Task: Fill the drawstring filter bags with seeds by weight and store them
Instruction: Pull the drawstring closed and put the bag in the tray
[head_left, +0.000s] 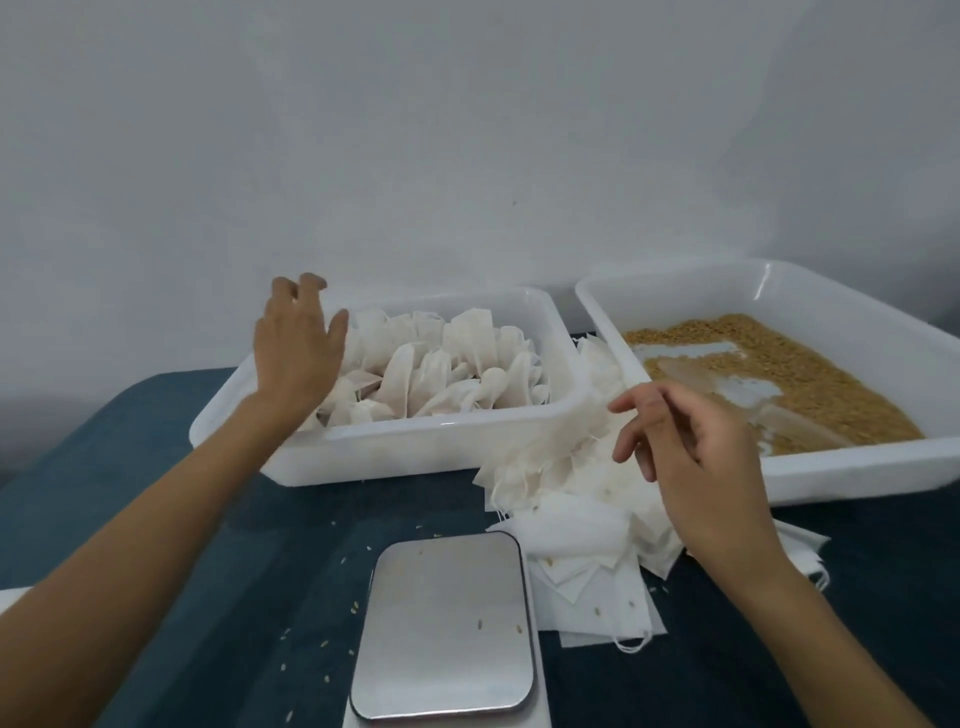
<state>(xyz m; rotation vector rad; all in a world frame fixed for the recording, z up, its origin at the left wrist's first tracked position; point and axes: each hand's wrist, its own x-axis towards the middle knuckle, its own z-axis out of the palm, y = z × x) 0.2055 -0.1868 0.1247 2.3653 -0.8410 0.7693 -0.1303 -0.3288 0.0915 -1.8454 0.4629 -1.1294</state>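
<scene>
Left hand (298, 343) over left tray (415, 441) of filled bags (441, 369), grip wide, empty. Right hand (691, 447) above empty bags (566, 499) on worktop, fingers loose, holding nothing. Scale (447, 623) bare. Step seems between bags; next likely: pick empty bag, fill from seeds (810, 374).

Left hand (298, 345): arm extended forward, palm down, fingers spread and relaxed, gripping nothing. Right hand (696, 457): nearer the body, wrist bent, fingers loosely curled and pointing left, holding nothing.
</scene>
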